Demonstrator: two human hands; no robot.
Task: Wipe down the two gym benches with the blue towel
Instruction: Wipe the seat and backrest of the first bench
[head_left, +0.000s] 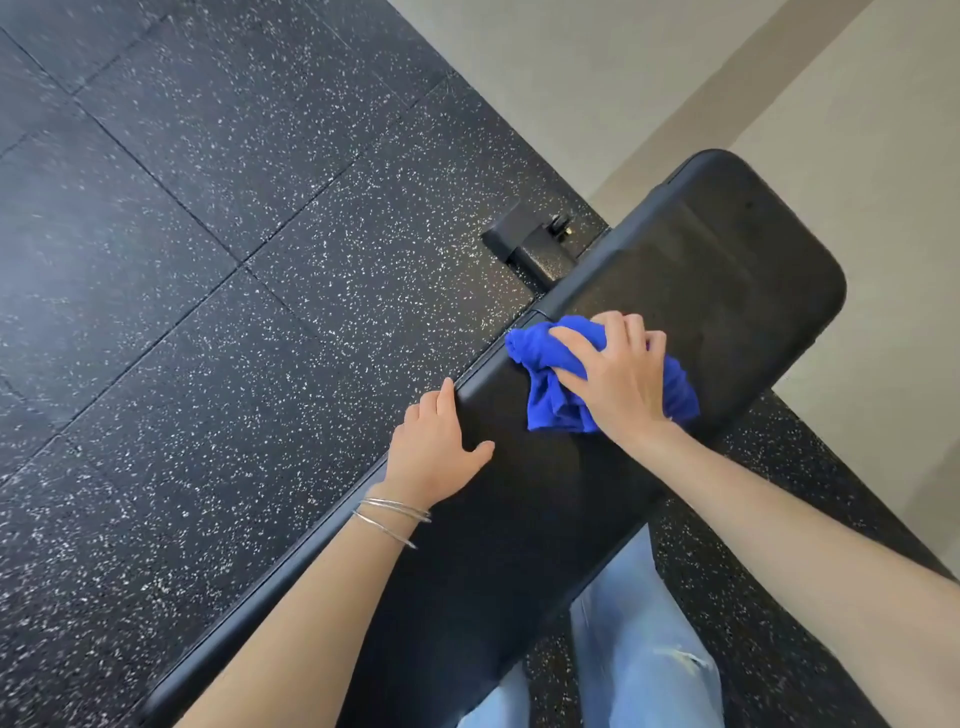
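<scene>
A black padded gym bench (701, 270) runs diagonally from the lower left to the upper right. My right hand (618, 374) presses a bunched blue towel (550, 395) onto the pad near the seam between its two cushions. My left hand (436, 447) lies with its fingers over the bench's left edge, thumb on the top surface, and two thin bangles circle that wrist. Only one bench is in view.
Black speckled rubber floor tiles (208, 260) fill the left side. The bench's metal foot (530, 244) juts out at the pad's left. A beige wall (649, 78) stands close behind the bench's far end. My legs in light jeans (639, 649) are against the near side.
</scene>
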